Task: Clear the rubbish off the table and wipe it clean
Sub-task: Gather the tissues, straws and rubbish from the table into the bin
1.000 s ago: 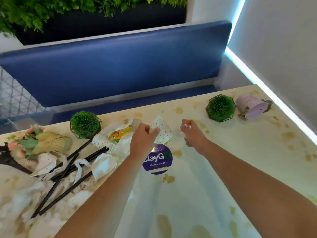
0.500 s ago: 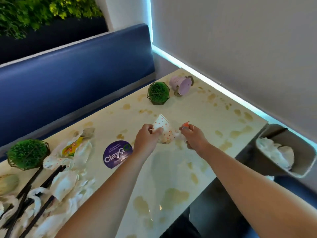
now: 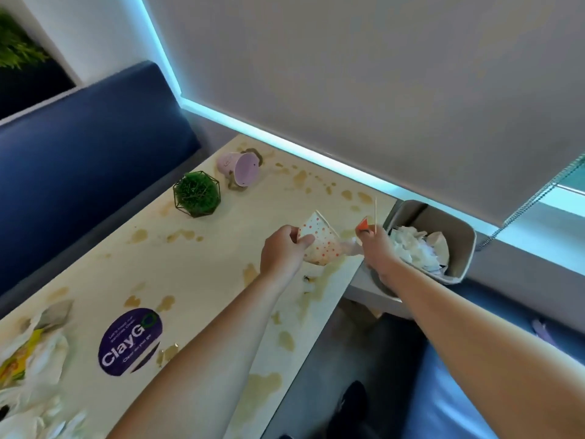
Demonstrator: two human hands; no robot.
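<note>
- Left hand (image 3: 282, 249): its fingers and thumb are curled round a polka-dotted paper cup (image 3: 319, 240), which it holds tipped on its side above the near corner of the table (image 3: 202, 274). The tilt and the raised carry suggest the cup is bound for the bin rather than being set down.
- Right hand (image 3: 376, 248): it pinches a thin wooden stick (image 3: 375, 215), upright above the knuckles, together with a small orange scrap (image 3: 361, 224) at the fingertips. A crumpled bit of white tissue (image 3: 349, 245) lies between the two hands; whether the right hand also grips it cannot be told.
- Waste bin (image 3: 465, 248): it stands just beyond and to the right of the right hand, off the table's edge, tilted open toward the person and already holding crumpled white paper. Its place beside the table corner probably serves short carries from either hand.
- Paper cup, appearance: white with orange-red dots, a rolled pale rim, its wall slightly crushed under the left hand's grip; light and easily deformed, by the look of it.
- Table, appearance: pale top, spotted with tan stains all round both hands; wiping is not yet done.
- Left of the left forearm: a purple round sticker (image 3: 130, 342), and farther left a heap of wrappers and tissues (image 3: 31, 369) still to clear.
- Beyond the left hand: a green ball plant (image 3: 197, 193) in a wire frame and, beside it, a tipped lilac pot (image 3: 240, 167).
</note>
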